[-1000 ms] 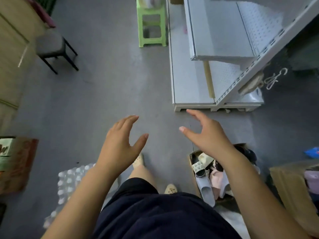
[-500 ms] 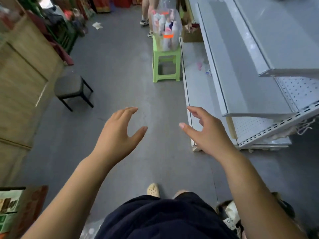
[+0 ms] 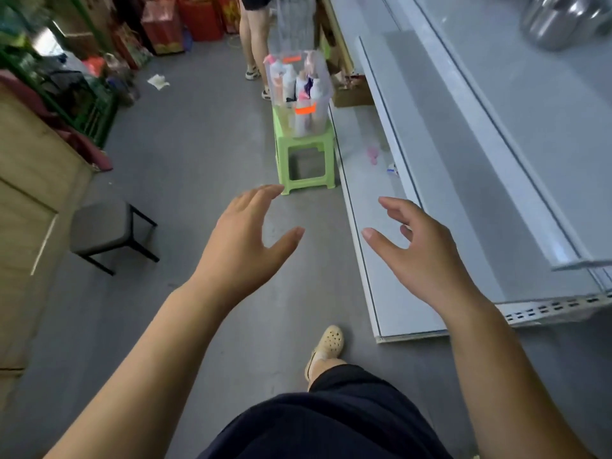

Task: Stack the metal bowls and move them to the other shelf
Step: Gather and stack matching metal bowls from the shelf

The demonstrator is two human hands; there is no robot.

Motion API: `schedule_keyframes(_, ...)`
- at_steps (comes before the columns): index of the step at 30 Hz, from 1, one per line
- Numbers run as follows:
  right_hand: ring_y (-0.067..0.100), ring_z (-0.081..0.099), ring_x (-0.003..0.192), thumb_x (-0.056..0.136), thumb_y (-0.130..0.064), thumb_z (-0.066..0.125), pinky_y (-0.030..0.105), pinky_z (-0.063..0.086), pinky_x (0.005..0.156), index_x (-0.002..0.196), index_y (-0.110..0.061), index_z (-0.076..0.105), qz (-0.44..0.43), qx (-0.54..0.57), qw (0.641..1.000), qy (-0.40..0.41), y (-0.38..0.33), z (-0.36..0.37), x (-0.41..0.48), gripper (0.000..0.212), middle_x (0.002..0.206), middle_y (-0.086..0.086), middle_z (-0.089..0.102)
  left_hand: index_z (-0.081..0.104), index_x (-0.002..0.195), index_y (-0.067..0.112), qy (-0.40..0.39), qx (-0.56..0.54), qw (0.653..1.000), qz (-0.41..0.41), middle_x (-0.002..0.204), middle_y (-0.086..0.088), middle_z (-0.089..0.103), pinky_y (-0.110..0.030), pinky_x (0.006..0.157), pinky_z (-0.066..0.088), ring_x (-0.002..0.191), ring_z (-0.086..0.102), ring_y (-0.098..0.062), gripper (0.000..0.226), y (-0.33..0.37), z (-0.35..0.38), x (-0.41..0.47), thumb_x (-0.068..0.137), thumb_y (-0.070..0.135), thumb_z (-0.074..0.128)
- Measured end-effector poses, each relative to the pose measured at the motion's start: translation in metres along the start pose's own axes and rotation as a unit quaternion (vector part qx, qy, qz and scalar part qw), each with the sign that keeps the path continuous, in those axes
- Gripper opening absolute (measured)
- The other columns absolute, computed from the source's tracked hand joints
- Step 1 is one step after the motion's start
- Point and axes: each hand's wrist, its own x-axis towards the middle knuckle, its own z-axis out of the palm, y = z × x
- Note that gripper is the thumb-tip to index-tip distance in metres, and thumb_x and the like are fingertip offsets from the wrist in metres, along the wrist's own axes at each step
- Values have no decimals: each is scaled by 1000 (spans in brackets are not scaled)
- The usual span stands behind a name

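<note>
Near the lens, a person's left hand [image 3: 238,246] and right hand [image 3: 427,256] hang released, fingers spread and holding nothing, over the grey floor beside a white metal shelf unit [image 3: 480,134]. At twelve o'clock, a clear plastic bin [image 3: 298,94] of upright bottles stands on a light-green plastic stool [image 3: 306,139]. The shiny metal bowls [image 3: 556,21] sit on the upper shelf at one o'clock, well apart from both hands; their contents cannot be told. Reaching them probably calls for a palm on each opposite rim before nesting.
</note>
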Motion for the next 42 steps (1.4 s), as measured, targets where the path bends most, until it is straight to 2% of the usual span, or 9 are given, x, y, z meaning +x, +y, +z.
schedule_keyframes(6,9,47,138,97,-37,70,15,31,101,146,-29,52,-35,-43,998,19,-25,-17,107,54,149,-14,53,38,152,26,1,-3,1000,-3,152,8,47,-21,107,25,141,38,-10,68,2,4,108,94,47,65)
schedule_keyframes(11,7,42,142,97,-39,70,13,29,100,145,-30,52,-32,-63,997,38,-34,-34,168,53,156,-11,48,41,150,24,4,-27,999,20,149,8,49,-17,103,26,138,39,-9,65,2,14,177,93,44,66)
schedule_keyframes(17,3,50,129,96,-39,70,8,34,96,143,-29,54,-10,-51,993,103,-43,-53,225,50,136,-17,57,43,148,24,-23,-49,994,98,147,9,51,-17,97,29,135,43,-10,63,4,18,271,94,43,67)
schedule_keyframes(19,2,48,132,96,-39,71,16,36,104,145,-30,53,3,-43,990,135,-48,-57,246,53,142,-17,55,44,149,23,-35,-59,989,128,149,8,50,-17,101,28,139,40,-11,63,4,20,310,93,43,66)
schedule_keyframes(22,-3,45,125,94,-42,71,20,35,105,147,-30,52,31,-40,982,184,-57,-61,279,57,131,-24,47,43,150,21,-46,-66,981,176,149,5,50,-23,106,31,141,42,-16,65,3,19,369,93,44,65)
schedule_keyframes(29,12,50,135,96,-39,70,27,40,109,145,-29,53,108,-49,949,291,-78,-57,344,53,146,-15,55,41,150,29,-96,-102,954,264,153,10,46,-28,110,34,144,38,-11,68,-3,6,491,91,60,58)
schedule_keyframes(33,10,51,132,95,-37,72,28,40,110,145,-29,53,151,-20,924,350,-78,-49,359,53,132,-20,53,38,152,31,-141,-106,941,289,157,8,44,-38,114,38,144,40,-15,74,3,9,537,89,68,53)
schedule_keyframes(39,8,51,128,94,-37,73,28,42,106,144,-32,53,210,11,890,405,-62,-57,372,54,129,-16,52,34,154,30,-194,-162,919,302,157,4,43,-37,110,39,142,42,-16,77,34,37,588,89,64,60)
schedule_keyframes(42,10,50,134,93,-37,75,35,43,114,145,-32,50,219,32,869,442,-52,-71,384,58,141,-10,53,31,155,28,-202,-190,911,304,159,2,41,-32,107,38,144,41,-15,81,61,57,610,88,63,62)
